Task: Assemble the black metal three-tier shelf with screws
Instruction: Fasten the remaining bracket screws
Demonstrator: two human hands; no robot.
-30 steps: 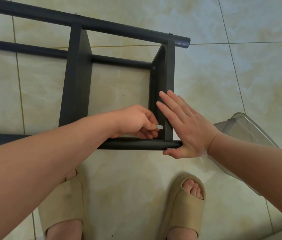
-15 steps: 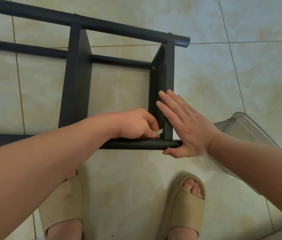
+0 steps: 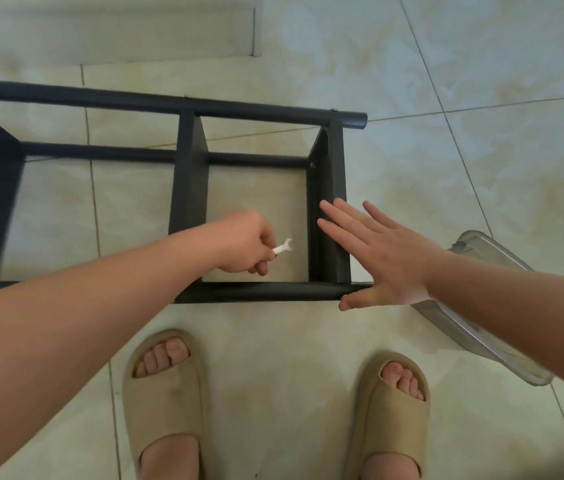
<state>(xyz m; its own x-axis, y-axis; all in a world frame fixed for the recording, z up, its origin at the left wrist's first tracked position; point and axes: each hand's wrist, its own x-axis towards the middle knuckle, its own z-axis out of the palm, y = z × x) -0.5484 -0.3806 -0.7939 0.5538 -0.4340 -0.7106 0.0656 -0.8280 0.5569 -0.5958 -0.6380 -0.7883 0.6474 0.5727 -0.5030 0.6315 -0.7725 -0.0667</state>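
The black metal shelf (image 3: 190,188) lies on its side on the tiled floor, its tubes running left to right and its panels on edge. My left hand (image 3: 249,242) is inside the rightmost bay and pinches a small silvery flat wrench (image 3: 282,247), held clear of the metal. My right hand (image 3: 374,252) is flat, fingers straight, pressing on the end panel (image 3: 337,188) with the thumb by the end of the near tube (image 3: 266,292). A screw head (image 3: 312,165) shows at the panel's far inner corner.
A clear plastic container (image 3: 481,327) lies on the floor right of the shelf, partly under my right forearm. My two feet in beige slippers (image 3: 166,386) stand just in front of the near tube. A pale baseboard (image 3: 110,29) runs along the top left.
My left hand has pulled the wrench away from the near inner corner of the end panel, moving left. The view has tilted up and back; my right hand stays on the panel.
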